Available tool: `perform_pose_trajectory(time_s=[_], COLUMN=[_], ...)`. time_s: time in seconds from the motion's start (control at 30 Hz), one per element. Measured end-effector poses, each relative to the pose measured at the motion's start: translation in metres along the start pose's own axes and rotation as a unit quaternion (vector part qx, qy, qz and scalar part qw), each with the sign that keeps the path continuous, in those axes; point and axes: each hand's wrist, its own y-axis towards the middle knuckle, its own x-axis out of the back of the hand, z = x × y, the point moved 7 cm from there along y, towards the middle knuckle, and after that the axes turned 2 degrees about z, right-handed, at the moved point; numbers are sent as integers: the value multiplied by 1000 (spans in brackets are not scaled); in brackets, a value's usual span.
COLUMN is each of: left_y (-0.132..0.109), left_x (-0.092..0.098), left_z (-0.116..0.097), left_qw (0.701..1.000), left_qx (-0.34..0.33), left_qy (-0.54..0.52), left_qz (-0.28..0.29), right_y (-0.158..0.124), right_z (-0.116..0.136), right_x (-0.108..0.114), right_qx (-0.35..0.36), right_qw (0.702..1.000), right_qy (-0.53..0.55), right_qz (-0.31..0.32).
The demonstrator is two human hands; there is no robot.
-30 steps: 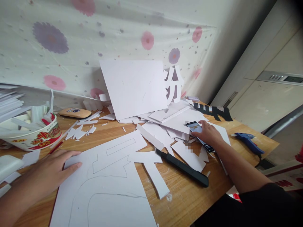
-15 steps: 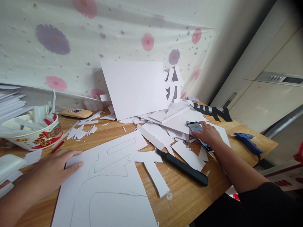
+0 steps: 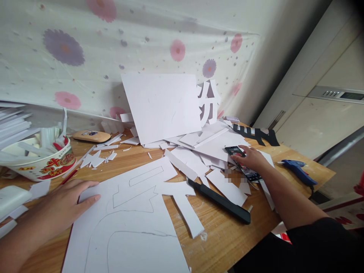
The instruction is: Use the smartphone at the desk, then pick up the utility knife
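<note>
Since the earlier frame the right hand (image 3: 253, 159) has shifted slightly to the right, and the screen of the phone (image 3: 251, 175) under it has turned from a pale page to a darker picture. Part of that screen is covered by the thumb and fingers, and a pixelated patch blurs the spot just beside the phone. The right thumb lies across the screen while the index finger reaches the phone's far edge, with a gap between the two; the remaining fingers are mostly hidden, so I cannot tell whether they clamp the phone or only touch it. It lies tilted on the right side of the table (image 3: 216, 242), among white scraps.

The left hand (image 3: 68, 201) rests on the left edge of a white board (image 3: 136, 227) with pencil outlines, its thumb and index finger well apart on the surface; the other fingers are hard to see. The frame's bottom cuts off the board, and its left side cuts off the bowl (image 3: 57, 163) of white strips. Between board and phone lie a T-shaped white piece (image 3: 187, 216) and a black cutter (image 3: 224, 203), with a blue glue gun (image 3: 298, 172) farther right.
</note>
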Motion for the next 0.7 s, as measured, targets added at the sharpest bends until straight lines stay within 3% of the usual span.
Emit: perform_pose_trajectory(time_s=[0.7], left_y=[-7], left_x=[8], left_z=[-11], left_qw=[1000], left_qx=[-8], left_qy=[-21], left_qz=[5], right_y=[15], right_z=[4], right_x=[-9], right_qx=[18], right_qw=[999], right_qy=[-29], right_qz=[41])
